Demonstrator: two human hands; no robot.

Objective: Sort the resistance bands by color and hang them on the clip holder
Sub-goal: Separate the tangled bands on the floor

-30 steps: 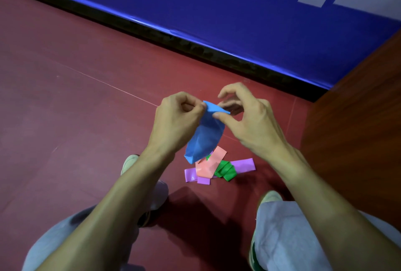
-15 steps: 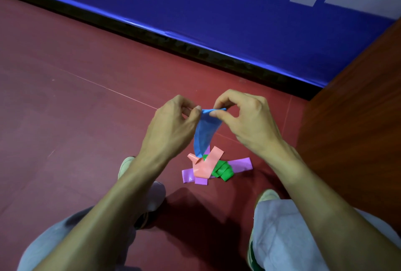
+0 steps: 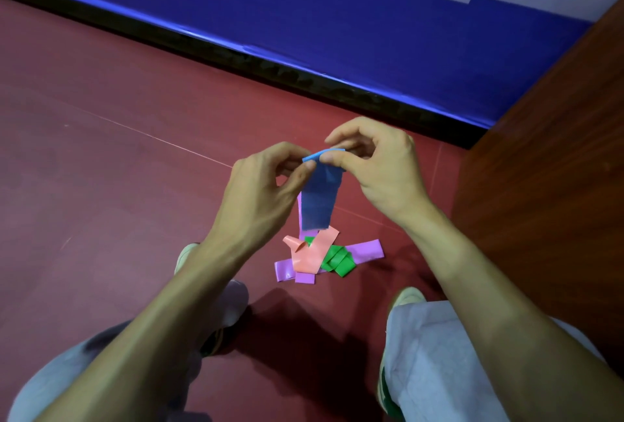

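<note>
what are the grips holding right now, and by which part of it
The blue band. The left grip and right grip both pinch its top edge, and the rest hangs free above the pile.

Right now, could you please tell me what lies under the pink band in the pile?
Under the pink band lie a green band and purple bands; whether anything more hides beneath it cannot be seen.

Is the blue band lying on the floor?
No, the left hand and right hand pinch the top of the blue band, which hangs above the pile.
</note>
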